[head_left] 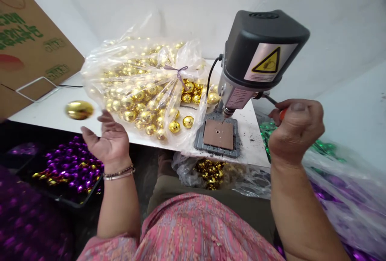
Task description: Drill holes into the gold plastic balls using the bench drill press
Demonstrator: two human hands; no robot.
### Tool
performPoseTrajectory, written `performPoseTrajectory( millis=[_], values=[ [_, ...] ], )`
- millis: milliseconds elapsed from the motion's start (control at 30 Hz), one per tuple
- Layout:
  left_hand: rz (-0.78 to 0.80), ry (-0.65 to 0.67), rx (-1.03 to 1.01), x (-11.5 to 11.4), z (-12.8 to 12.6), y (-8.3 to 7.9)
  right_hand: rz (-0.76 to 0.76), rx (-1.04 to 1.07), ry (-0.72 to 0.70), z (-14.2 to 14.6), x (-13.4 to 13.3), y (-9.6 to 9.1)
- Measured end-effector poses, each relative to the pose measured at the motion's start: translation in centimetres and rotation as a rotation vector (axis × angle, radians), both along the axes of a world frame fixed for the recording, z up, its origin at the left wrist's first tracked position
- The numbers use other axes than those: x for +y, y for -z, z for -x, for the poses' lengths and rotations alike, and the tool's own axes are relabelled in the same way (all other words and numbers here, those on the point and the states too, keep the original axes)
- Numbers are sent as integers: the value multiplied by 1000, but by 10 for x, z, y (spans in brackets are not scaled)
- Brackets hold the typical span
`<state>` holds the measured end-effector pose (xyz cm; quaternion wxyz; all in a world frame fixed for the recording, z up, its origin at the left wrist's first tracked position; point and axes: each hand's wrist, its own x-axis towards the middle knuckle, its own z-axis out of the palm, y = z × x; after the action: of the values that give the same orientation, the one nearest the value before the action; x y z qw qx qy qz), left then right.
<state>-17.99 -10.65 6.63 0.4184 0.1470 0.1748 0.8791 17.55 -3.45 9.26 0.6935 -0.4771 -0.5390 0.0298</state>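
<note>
White table (45,112): pale top, the landmark for every line below.
Clear bag (141,88): lies across the table's middle, stuffed with shiny gold balls (a thin lilac ribbon ties it).
Cardboard box (30,44): stands at the table's far left end, green print on its side.
Wire loop (36,88): on the table, against the box.
Black tray (69,168): below the table's near left edge, holding purple balls.
Second bag (211,172): under the table's near edge, gold balls inside.
Green balls (319,146): just right of the table, under plastic.
</note>
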Motion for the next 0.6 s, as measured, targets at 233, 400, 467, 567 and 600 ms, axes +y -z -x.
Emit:
performPoseTrajectory(
  millis=[233,400,467,567,600],
  values=[
    [617,159,899,44,-59,36,10,14,23,1,-1,2],
    [785,123,1843,90,-97,61,10,-6,-8,-1,-3,2],
    [849,187,1983,101,-100,63,12,-19,-12,-2,-3,2],
    [890,268,1967,109,-102,70,4,-13,-14,-1,-4,3],
    [875,265,1924,110,-102,72,2,-9,-12,-1,-3,3]
  ],
)
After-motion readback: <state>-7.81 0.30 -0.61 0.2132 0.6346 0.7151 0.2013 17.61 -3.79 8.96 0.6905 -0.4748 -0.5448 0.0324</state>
